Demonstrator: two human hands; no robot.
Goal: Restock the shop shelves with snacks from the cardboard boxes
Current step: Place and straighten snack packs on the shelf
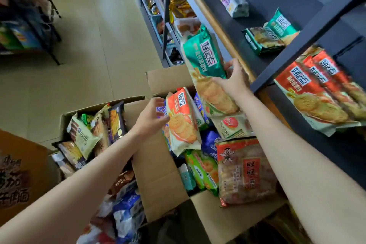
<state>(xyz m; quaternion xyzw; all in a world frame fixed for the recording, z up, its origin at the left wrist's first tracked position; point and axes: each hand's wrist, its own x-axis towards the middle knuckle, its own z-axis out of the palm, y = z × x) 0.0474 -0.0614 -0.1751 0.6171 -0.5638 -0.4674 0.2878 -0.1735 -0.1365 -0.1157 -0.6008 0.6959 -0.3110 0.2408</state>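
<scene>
A shop aisle with a pale tiled floor point(95, 31) runs away from the camera, dark metal shelving on either side. On the right, the near shelf unit point(309, 31) has dark boards edged with a wood-coloured strip; its upper board carries a pale green packet point(234, 4) lying alone and two green biscuit packs point(271, 33) side by side, and the board below holds a row of orange-red biscuit packs point(320, 89) leaning over its front edge. Farther down the aisle the shelves are crowded with mixed snack bags, too blurred to name. On the floor below stand open cardboard boxes: the right box point(166, 164) is heaped with snacks, among them a large red-labelled rice cracker bag point(245, 170) and a green packet point(204, 168); the left box point(68, 114) holds dark and cream biscuit packets. A brown carton point(17, 174) with printed characters sits at the lower left. The right hand point(233, 79) is raised beside the shelf edge, its grip closed round the side of a green biscuit bag point(206, 69), thumb on the front, the bag held upright above the right box. The left hand point(152, 119) reaches over the box flap, fingers loosely spread and relaxed, fingertips touching or just beside an orange biscuit bag point(183, 123) standing in the right box; it grasps nothing.
</scene>
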